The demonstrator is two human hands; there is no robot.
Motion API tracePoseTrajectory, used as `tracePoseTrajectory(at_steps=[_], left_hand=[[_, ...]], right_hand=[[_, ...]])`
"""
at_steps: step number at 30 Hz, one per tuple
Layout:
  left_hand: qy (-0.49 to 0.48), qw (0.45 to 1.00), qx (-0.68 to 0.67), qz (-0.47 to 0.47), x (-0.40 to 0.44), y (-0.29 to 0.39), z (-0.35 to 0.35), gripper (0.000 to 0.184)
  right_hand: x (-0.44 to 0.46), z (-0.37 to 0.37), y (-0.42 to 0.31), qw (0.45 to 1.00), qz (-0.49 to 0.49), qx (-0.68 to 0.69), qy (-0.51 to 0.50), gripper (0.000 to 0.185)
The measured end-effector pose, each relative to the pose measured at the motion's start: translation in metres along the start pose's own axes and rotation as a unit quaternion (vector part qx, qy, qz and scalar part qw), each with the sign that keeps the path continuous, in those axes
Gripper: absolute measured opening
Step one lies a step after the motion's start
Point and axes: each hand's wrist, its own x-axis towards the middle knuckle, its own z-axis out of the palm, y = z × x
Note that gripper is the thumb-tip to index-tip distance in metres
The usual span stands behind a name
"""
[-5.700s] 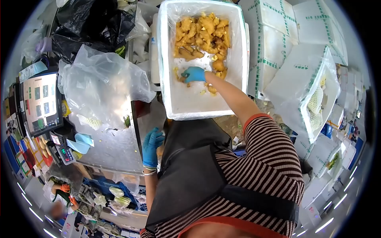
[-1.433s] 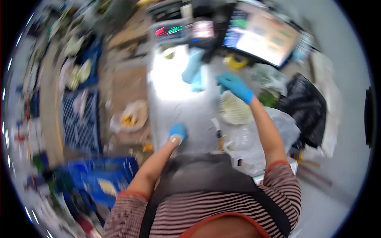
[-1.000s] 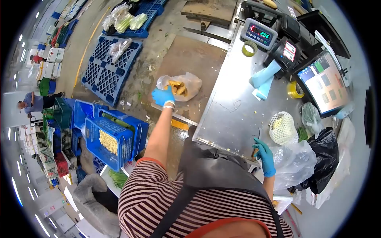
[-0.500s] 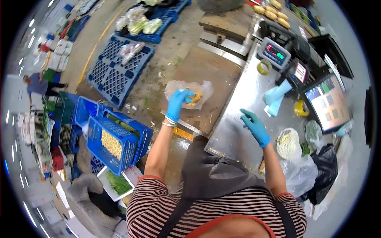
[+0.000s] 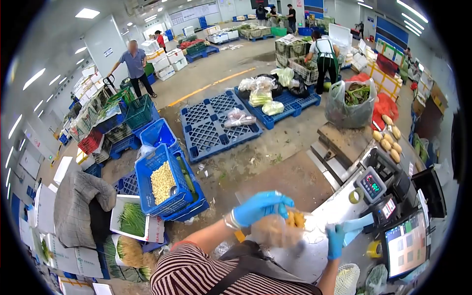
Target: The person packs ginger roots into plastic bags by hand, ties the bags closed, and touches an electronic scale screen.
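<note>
My left hand (image 5: 263,207), in a blue glove, is raised over the near edge of the metal table and grips the top of a clear plastic bag (image 5: 271,231). Yellow-brown ginger pieces (image 5: 296,219) show in the bag's right part. Just right of the bag is my right hand (image 5: 335,241), also gloved, with its fingers bent together near the bag's edge; whether they hold any of it is not clear. Beyond the hands lies the brown scale platform (image 5: 275,184). A lit scale display (image 5: 371,184) stands to the right.
A monitor (image 5: 407,244) and yellow tape (image 5: 374,249) are at the right. Blue crates (image 5: 162,182), one with pale kernels, stand at the left, with a blue pallet (image 5: 216,125) beyond. Potatoes (image 5: 387,140) lie behind the display. Several people stand farther off, one in a blue shirt (image 5: 133,66).
The view has tipped up toward the hall. My left hand has lifted the bag of ginger off the platform and brought it toward the metal table. My right hand has come close to the bag.
</note>
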Motion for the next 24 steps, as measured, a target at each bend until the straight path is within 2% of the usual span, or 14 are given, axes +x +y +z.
tracePoseTrajectory(at_steps=[2, 4, 5, 7, 8, 10, 12, 14, 16, 18, 20, 22, 23, 24], left_hand=[[-0.016, 0.999, -0.020, -0.024, -0.019, -0.021, 0.012, 0.034], [-0.108, 0.994, 0.027, -0.017, -0.025, -0.077, -0.013, 0.032], [-0.162, 0.964, 0.199, 0.066, -0.024, -0.108, -0.023, 0.029], [-0.230, 0.899, 0.350, 0.128, -0.028, -0.107, -0.005, 0.035], [-0.258, 0.857, 0.415, 0.166, -0.029, -0.107, 0.004, 0.039], [-0.274, 0.940, 0.198, 0.043, -0.012, -0.151, -0.009, 0.048], [-0.232, 0.960, -0.093, -0.127, 0.004, -0.181, -0.010, 0.063], [-0.244, 0.947, -0.154, -0.139, 0.001, -0.152, 0.024, 0.068], [-0.208, 0.966, -0.051, -0.142, 0.004, -0.145, 0.042, 0.058], [-0.183, 0.957, -0.151, -0.166, -0.001, -0.136, 0.050, 0.044], [-0.225, 0.968, 0.056, -0.094, 0.000, -0.129, 0.054, 0.051], [-0.244, 0.913, 0.325, -0.045, -0.005, -0.128, 0.054, 0.059], [-0.222, 0.938, 0.213, -0.159, 0.014, -0.190, 0.027, 0.052], [-0.236, 0.923, 0.271, -0.139, 0.012, -0.206, 0.027, 0.055]], right_hand=[[-0.044, -0.033, -0.007, 0.992, 0.025, -0.124, -0.015, 0.027], [-0.085, -0.050, -0.024, 0.994, 0.069, 0.011, -0.085, 0.022], [-0.107, -0.046, -0.043, 0.992, 0.074, 0.036, -0.093, 0.019], [-0.135, -0.035, -0.038, 0.992, 0.077, 0.063, -0.083, 0.006], [-0.143, -0.032, -0.023, 0.987, 0.110, 0.112, -0.036, 0.005], [-0.151, -0.026, 0.000, 0.962, 0.171, 0.206, 0.058, 0.007], [-0.153, -0.022, 0.013, 0.951, 0.164, 0.223, 0.136, 0.010], [-0.155, -0.023, 0.024, 0.945, 0.126, 0.234, 0.188, 0.007], [-0.169, -0.037, 0.014, 0.964, 0.101, 0.194, 0.151, 0.006], [-0.175, -0.056, -0.004, 0.981, 0.076, 0.147, 0.105, 0.005], [-0.180, -0.066, -0.012, 0.994, 0.014, 0.044, 0.095, 0.007], [-0.182, -0.069, -0.005, 0.997, -0.005, -0.024, 0.068, 0.007], [-0.183, -0.065, -0.003, 0.996, 0.063, 0.054, 0.028, 0.010], [-0.186, -0.061, 0.006, 0.983, 0.087, 0.164, 0.009, 0.016]])
